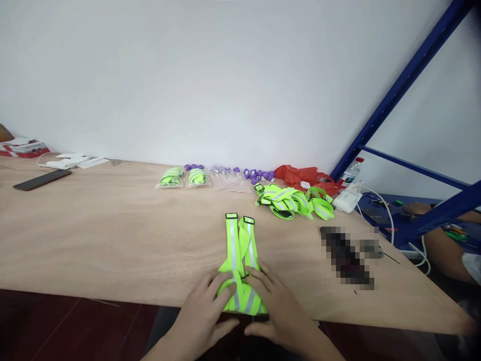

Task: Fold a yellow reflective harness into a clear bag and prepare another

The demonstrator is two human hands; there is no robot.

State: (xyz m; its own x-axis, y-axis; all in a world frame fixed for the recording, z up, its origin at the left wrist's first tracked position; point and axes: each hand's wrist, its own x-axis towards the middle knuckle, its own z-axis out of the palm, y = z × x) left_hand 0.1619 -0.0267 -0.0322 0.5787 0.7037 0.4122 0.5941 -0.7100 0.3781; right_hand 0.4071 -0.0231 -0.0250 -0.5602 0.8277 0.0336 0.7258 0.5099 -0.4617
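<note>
A neon-green reflective strap vest (240, 260) with silver stripes lies on the wooden table (112, 235) at its front edge, two strap ends pointing away from me. My left hand (201, 313) rests on its lower left part, fingers spread and flat. My right hand (280, 306) presses on its lower right part, fingers stretched over the folded bands. Neither hand grips the vest.
A pile of loose green straps (293, 200) lies further back right, two bagged ones (184, 177) and purple pieces (259, 174) near the wall. A red bag (304, 176), white charger (347, 199), dark phone (42, 179), blue rack (398, 90) and another person's arm (443, 250) are at the sides.
</note>
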